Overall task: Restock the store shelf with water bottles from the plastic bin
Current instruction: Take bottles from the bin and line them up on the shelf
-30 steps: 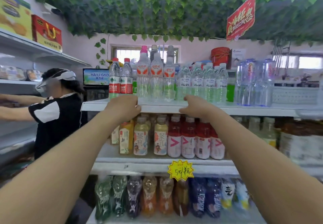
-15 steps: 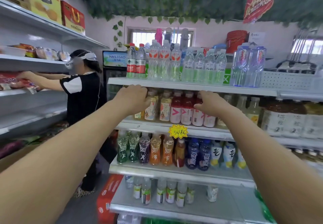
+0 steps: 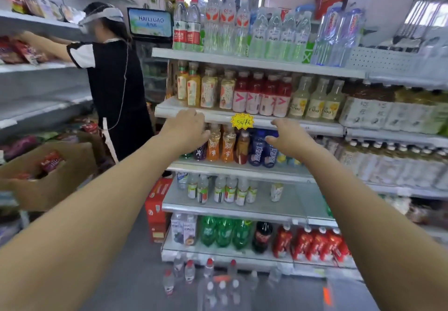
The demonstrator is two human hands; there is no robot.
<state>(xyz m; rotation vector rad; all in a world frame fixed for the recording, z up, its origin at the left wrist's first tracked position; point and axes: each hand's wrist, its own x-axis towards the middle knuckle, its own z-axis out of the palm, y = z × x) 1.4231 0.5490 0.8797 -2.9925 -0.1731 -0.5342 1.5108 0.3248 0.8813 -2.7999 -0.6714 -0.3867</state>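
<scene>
The grey metal store shelf [image 3: 257, 64], its flat tiers packed with glossy plastic drinks, fills the centre and right of the frame; at the bottom centre a blurred, clear plastic bin [image 3: 243, 297] sits on the floor among small transparent water bottles [image 3: 189, 272] with red and white caps. At mid-frame the left hand [image 3: 186, 129] hangs before the second tier's lip, fingers loosely bent and empty. The right hand [image 3: 288, 138] spreads its fingers apart, gripping nothing, a yellow star-shaped tag [image 3: 242, 121] between them.
</scene>
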